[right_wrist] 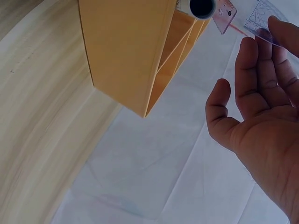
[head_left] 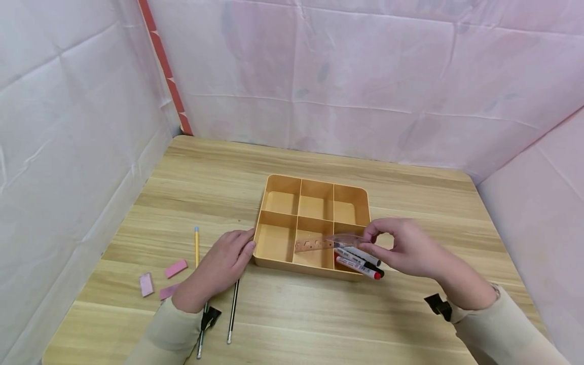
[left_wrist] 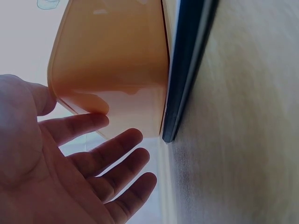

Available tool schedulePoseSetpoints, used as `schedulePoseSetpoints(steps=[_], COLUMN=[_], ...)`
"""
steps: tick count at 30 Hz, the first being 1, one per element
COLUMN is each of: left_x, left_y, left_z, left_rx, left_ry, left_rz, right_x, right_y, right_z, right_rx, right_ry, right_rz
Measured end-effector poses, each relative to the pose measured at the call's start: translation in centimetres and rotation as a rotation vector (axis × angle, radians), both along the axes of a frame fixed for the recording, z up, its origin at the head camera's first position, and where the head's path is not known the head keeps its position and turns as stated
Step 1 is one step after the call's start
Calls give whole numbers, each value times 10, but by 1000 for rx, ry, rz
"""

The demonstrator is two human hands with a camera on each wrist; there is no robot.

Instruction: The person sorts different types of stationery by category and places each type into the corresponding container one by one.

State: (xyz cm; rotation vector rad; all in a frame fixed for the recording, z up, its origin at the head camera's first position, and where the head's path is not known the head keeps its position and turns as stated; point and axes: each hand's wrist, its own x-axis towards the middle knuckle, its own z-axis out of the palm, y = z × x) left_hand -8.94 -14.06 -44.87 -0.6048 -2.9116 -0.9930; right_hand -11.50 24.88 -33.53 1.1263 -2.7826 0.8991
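Note:
My right hand (head_left: 406, 248) pinches a clear plastic ruler (head_left: 315, 245) by its right end, between thumb and fingers. The ruler has cut-out shapes, and a protractor scale shows near the fingertips in the right wrist view. It spans the front middle and front right compartments of an orange six-compartment organizer box (head_left: 298, 268). Beneath it, several markers (head_left: 358, 263) with red and black caps lean out of the front right compartment. My left hand (head_left: 223, 261) touches the box's left side, thumb at the rim, fingers (left_wrist: 119, 144) loosely extended along the wall.
Left of the box lie several pink erasers (head_left: 176, 268) and a yellow pencil (head_left: 196, 248). A black pencil (head_left: 234, 309) lies close to the box's front left corner, another pencil (head_left: 199, 347) partly under the left wrist. White sheeting (head_left: 365, 76) encloses the wooden table (head_left: 319, 324).

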Motion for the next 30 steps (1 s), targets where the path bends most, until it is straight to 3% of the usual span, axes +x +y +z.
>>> schedulePoseSetpoints(steps=[12,20,30], left_x=[1,1,1], left_y=[0,0,-1], left_z=[0,0,-1], left_rx=[-1,1,2], left_ry=[3,7,15], left_rz=[0,2,-2], right_x=[-4,-8,-13], right_y=[-17,-27,-40], right_z=[1,1,-3], right_rx=[63,108,152], right_ry=[-15,-141,-215], right_rz=[47,71,99])
